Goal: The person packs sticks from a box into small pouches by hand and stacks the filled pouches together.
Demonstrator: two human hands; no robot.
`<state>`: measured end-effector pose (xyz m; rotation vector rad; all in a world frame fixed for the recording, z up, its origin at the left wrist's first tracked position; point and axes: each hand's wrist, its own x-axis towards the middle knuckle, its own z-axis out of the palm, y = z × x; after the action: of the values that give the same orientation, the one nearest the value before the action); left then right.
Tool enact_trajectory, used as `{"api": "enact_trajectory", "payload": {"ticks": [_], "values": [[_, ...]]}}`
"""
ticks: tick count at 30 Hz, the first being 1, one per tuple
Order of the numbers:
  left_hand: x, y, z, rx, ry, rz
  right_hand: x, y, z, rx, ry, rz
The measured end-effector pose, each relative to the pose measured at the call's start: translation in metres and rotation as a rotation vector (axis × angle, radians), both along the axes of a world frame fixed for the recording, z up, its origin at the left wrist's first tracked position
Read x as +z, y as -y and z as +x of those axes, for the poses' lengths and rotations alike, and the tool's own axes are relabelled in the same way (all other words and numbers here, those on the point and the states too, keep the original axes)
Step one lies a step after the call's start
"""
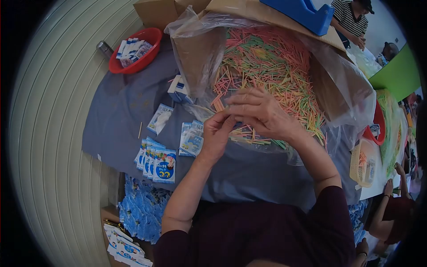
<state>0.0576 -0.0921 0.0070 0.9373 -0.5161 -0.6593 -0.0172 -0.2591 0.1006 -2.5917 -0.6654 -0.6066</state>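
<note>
My left hand (217, 133) is closed in a pinch, its fingertips meeting those of my right hand (261, 112) at the near edge of an open cardboard box. The fingers of my right hand are bent and pressed together over the left fingertips; what lies between the hands is hidden. Thin pink, green, yellow and orange sticks (271, 58) fill the plastic-lined box (195, 49) beyond my hands. A few pinkish sticks (217, 103) show just past my left fingertips. Beside my left wrist lie blue-and-white printed packets (186, 139).
On the grey cloth (120, 104) are fanned packets (164, 165), a single packet (160, 119), a loose stick (140, 130) and a small carton (179, 90). A red basin (155, 44) holds cartons. A blue tape dispenser (307, 15) sits atop the box. Other people work at right.
</note>
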Motion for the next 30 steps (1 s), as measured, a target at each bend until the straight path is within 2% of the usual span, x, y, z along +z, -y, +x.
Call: {"api": "enact_trajectory", "payload": {"ticks": [1, 3, 4, 6, 7, 8, 10, 11, 12, 14, 15, 17, 18, 20, 22, 24, 26, 30], "values": [[0.002, -0.003, -0.003, -0.002, 0.02, -0.034, -0.002, -0.001, -0.002, 0.0, -0.005, -0.005], [0.008, -0.01, -0.009, -0.012, -0.036, -0.049, -0.008, -0.003, -0.002, -0.029, -0.049, 0.429], [0.009, -0.015, -0.012, -0.025, -0.086, -0.057, -0.009, -0.002, -0.003, -0.014, -0.057, 0.429], [0.006, -0.024, -0.016, 0.008, -0.044, -0.039, -0.01, 0.001, -0.005, -0.159, -0.065, 0.83], [0.005, -0.027, -0.019, 0.018, 0.002, -0.021, -0.006, -0.005, -0.007, -0.18, 0.002, 0.665], [0.003, -0.03, -0.02, 0.023, 0.0, -0.016, -0.012, -0.008, -0.011, -0.175, -0.002, 0.67], [-0.005, -0.034, -0.026, 0.251, 0.416, -0.022, -0.02, -0.016, -0.024, 0.042, -0.469, 0.642], [-0.009, -0.039, -0.029, 0.253, 0.407, -0.019, -0.024, -0.026, -0.031, 0.017, -0.372, 0.532], [-0.013, -0.048, -0.033, 0.267, 0.423, 0.007, -0.023, -0.033, -0.034, 0.019, -0.386, 0.535], [-0.02, -0.066, -0.038, 0.293, 0.427, 0.05, -0.024, -0.048, -0.037, 0.183, -0.156, 0.638], [-0.02, -0.074, -0.038, 0.335, 0.524, 0.091, -0.026, -0.056, -0.035, 0.195, -0.165, 0.644], [-0.015, -0.087, -0.041, 0.387, 0.622, 0.144, -0.029, -0.071, -0.032, 0.032, 0.009, 0.564], [-0.008, -0.093, -0.044, 0.416, 0.707, 0.187, -0.036, -0.072, -0.034, 0.044, 0.005, 0.57], [0.001, -0.104, -0.049, 0.46, 0.792, 0.246, -0.053, -0.07, -0.039, 0.093, -0.249, 0.486], [0.007, -0.118, -0.058, 0.504, 0.935, 0.345, -0.057, -0.08, -0.042, 0.142, -0.269, 0.493], [0.011, -0.134, -0.066, 0.532, 0.923, 0.388, -0.061, -0.094, -0.042, 0.169, -0.282, 0.5], [0.008, -0.151, -0.069, 0.559, 0.945, 0.541, -0.061, -0.105, -0.043, 0.092, -0.565, 0.55], [0.018, -0.19, -0.034, 0.623, 0.997, 0.987, -0.071, -0.119, -0.038, 0.079, -0.515, 0.581]]}}
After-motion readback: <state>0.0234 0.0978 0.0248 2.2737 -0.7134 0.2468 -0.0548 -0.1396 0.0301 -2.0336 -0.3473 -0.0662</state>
